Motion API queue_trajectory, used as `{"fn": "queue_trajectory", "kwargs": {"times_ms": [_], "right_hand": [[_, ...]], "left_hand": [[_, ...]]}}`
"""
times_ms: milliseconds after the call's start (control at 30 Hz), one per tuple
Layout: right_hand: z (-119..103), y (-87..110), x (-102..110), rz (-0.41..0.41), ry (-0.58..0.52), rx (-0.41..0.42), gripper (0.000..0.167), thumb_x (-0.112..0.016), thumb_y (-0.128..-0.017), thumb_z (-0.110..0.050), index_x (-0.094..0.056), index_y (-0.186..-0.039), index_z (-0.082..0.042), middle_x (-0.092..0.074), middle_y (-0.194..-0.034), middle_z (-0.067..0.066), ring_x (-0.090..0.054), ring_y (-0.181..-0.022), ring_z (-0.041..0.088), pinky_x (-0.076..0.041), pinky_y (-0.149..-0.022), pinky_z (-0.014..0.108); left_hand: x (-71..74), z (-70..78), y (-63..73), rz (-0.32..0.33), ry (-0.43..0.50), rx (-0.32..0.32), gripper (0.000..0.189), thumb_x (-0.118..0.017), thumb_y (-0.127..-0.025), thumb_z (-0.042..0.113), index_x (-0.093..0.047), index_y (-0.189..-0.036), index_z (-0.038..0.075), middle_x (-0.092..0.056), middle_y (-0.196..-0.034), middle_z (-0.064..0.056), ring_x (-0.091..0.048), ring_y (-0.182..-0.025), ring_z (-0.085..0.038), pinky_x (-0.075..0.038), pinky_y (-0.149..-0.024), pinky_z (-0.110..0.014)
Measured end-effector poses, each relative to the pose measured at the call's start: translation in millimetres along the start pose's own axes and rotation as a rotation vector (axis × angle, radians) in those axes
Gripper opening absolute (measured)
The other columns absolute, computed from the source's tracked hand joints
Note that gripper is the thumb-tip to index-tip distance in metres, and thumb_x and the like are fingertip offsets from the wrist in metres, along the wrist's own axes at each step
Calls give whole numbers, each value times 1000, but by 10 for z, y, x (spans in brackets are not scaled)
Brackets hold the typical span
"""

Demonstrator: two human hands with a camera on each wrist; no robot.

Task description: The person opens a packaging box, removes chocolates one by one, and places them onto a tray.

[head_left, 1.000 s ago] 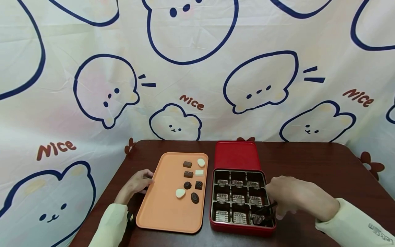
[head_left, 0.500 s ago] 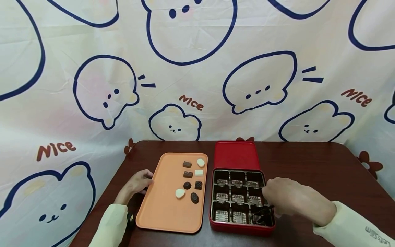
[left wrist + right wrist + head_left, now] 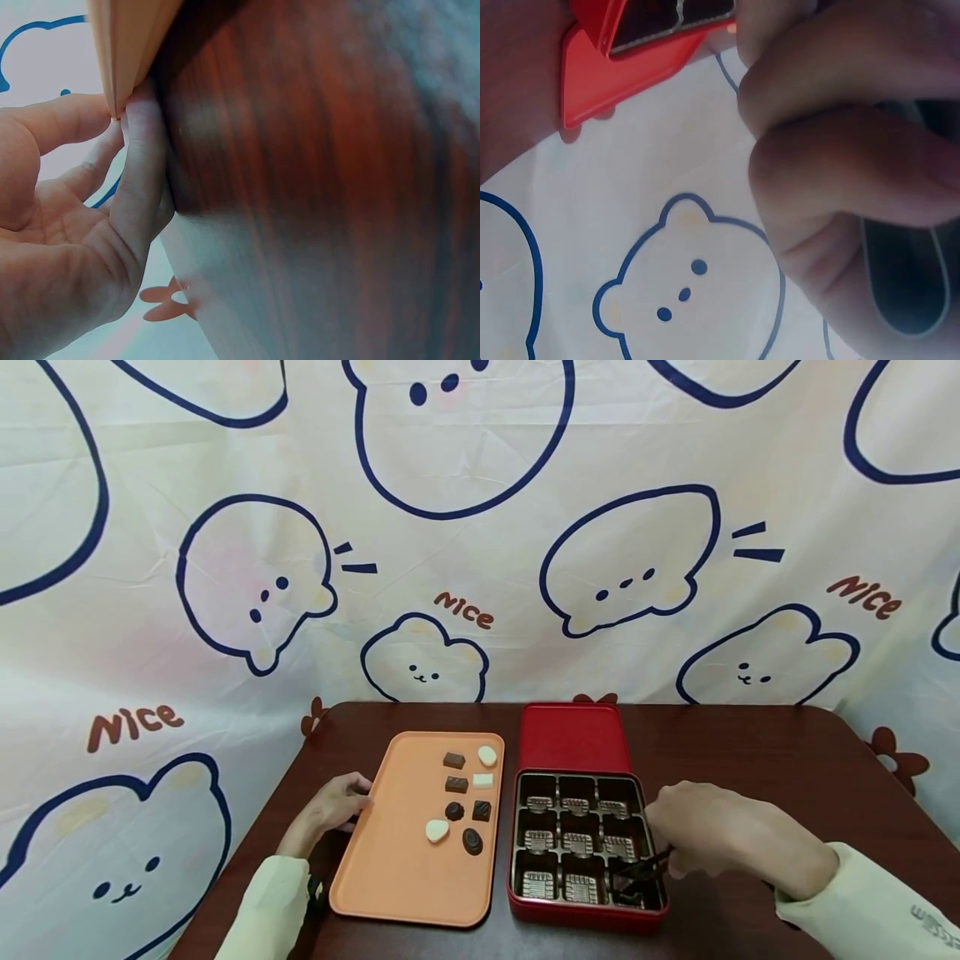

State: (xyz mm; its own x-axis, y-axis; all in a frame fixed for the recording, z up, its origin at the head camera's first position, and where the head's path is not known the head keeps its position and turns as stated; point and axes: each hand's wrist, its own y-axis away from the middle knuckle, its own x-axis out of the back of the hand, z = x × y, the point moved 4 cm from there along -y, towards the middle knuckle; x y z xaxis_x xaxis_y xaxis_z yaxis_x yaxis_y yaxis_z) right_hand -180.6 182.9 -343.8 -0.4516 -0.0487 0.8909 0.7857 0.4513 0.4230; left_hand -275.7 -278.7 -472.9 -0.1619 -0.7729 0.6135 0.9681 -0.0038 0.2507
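In the head view my left hand is at the left edge of an orange tray. The left wrist view shows the thumb and a finger pinching the tray's rim. Several chocolates sit on the tray's right half, among them a brown rectangular piece, a white piece and a dark oval one. My right hand grips black tongs. The tongs' tips reach into the front right compartment of a red box; whether they hold anything there is too dark to tell.
The box has a dark divided insert with several compartments. Behind it lies a red lid. Everything rests on a dark wooden table. A white patterned cloth hangs behind the table.
My right hand has shifted slightly left, then back right, with the tongs' tips staying at the front right compartment. The left hand, tray and chocolates have stayed in place.
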Motion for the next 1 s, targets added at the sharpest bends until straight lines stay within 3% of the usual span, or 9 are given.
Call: {"fn": "queue_trajectory", "kwargs": {"times_ms": [167,533,1000], "right_hand": [[23,80,89,0,-28,-9,21,-85,-76,-11,-68,-66,-19,-59,-58,-6,-56,-42,11,-49,-46,28],[23,178,261,1,-68,-14,15,-84,-76,-10,-73,-69,-18,-62,-59,-6,-57,-44,10,-50,-47,27],[-151,130,477,59,-42,84,28,-81,-80,-11,-68,-62,-27,-52,-45,-9,-48,-40,7,-43,-46,23]], "left_hand": [[6,-1,2,3,-4,1,21,-59,-96,8,-59,-114,-1,-67,-95,-13,-66,-80,-21,-59,-65,-41],[-8,3,23,3,6,6,20,-58,-96,7,-59,-113,-2,-67,-94,-14,-67,-78,-20,-59,-65,-41],[-4,10,20,3,2,-2,19,-59,-96,8,-59,-113,-1,-67,-96,-14,-67,-81,-21,-59,-66,-41]]}}
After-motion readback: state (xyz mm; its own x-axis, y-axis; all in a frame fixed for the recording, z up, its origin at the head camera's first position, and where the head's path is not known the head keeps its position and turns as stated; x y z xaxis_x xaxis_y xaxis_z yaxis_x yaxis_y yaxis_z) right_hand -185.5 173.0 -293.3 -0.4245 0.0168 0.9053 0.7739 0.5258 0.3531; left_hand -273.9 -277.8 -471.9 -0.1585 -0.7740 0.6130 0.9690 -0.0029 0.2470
